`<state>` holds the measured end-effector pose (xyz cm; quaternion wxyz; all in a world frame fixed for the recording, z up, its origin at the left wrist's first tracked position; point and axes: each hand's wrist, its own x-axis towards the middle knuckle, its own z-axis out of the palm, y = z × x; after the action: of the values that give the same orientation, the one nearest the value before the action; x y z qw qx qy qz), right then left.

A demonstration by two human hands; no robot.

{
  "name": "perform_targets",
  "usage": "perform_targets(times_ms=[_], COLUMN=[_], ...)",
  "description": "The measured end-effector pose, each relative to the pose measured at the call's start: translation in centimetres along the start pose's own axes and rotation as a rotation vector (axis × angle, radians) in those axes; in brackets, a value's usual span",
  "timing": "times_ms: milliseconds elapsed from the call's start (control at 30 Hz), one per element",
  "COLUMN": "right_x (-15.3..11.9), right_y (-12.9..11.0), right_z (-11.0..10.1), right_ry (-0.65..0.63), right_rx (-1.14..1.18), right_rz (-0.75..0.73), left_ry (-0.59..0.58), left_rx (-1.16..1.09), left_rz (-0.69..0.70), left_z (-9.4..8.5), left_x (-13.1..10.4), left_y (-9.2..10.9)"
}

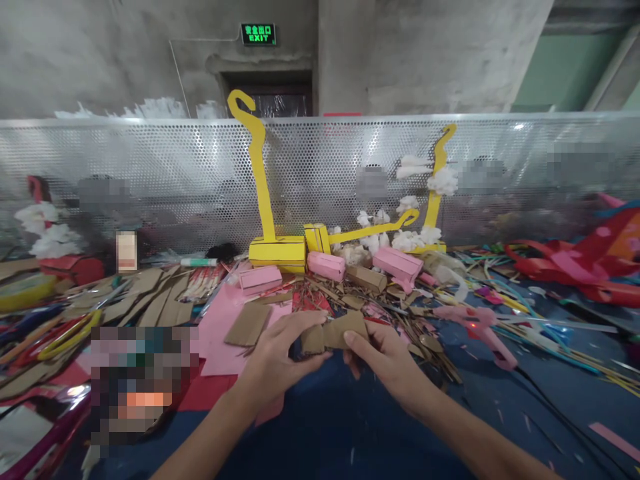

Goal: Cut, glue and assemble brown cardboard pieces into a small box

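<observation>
Between my two hands is a small folded piece of brown cardboard [345,328], held just above the blue table. My left hand [280,357] has its thumb and fingers closed around the left end. My right hand [383,350] pinches the other end, its thumb lying on the front face. Beside my left hand a flat cardboard piece [249,325] rests on a pink sheet [220,327]. Behind the hands stand small pink boxes [260,279] and a yellow box with a tall hooked strip [277,252]. Some fingertips behind the cardboard are hidden.
A pink glue gun [483,327] with a lit red light lies to the right, its black cord trailing forward. Cardboard strips [160,293] and yellow-handled scissors [70,340] crowd the left. A perforated metal screen [320,173] closes off the back.
</observation>
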<state>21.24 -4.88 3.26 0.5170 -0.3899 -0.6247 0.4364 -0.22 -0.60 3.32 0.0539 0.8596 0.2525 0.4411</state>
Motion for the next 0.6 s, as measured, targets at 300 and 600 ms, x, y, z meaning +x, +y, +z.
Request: perform_targets(times_ms=[300,600], right_x=[-0.11,-0.19], right_y=[-0.28,0.06], right_z=[0.06,0.06], right_ry=[-0.01,-0.041], right_rx=[-0.115,-0.093], right_rz=[-0.025,-0.009], left_ry=[0.009,-0.015], left_rx=[-0.059,-0.088], left_rz=[-0.042,-0.071], left_z=[0.39,0.62], left_x=[-0.35,-0.57], left_y=[-0.1,-0.28])
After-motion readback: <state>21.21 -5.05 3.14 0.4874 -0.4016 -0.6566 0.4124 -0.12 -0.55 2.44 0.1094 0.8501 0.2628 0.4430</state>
